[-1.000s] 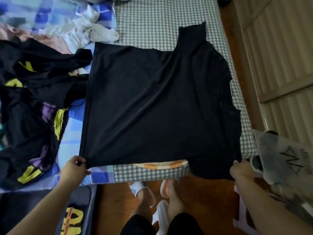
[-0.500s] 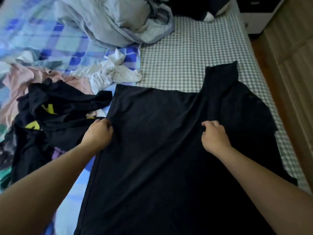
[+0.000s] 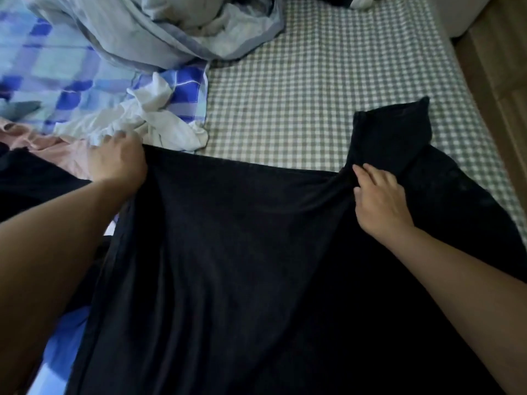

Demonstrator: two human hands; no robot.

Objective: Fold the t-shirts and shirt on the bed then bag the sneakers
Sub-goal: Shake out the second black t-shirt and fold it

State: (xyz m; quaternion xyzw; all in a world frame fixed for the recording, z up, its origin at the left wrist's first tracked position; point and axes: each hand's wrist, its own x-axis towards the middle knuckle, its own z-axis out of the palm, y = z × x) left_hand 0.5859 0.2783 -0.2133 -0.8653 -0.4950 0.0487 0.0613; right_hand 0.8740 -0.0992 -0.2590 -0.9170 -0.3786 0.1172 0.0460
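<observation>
Lying at far left: crumpled pink cloth [image 3: 61, 151] and blue plaid blanket [image 3: 57, 81]. Left hand [image 3: 118, 159] gripping far left corner of the black soft cotton t-shirt [image 3: 242, 252], fingers curled into the fabric. Sitting just behind that hand: rumpled white garment [image 3: 159, 124], touching the shirt edge. Shirt lying spread flat across the grey checked bed sheet [image 3: 299, 95], near edge out of view. Right hand [image 3: 380, 195] pinching bunched fabric at the base of the upturned sleeve [image 3: 390, 132]. Risking: uneven pull dragging the shirt crooked; left hand snagging the white garment into the fold; sleeve flopping back out.
</observation>
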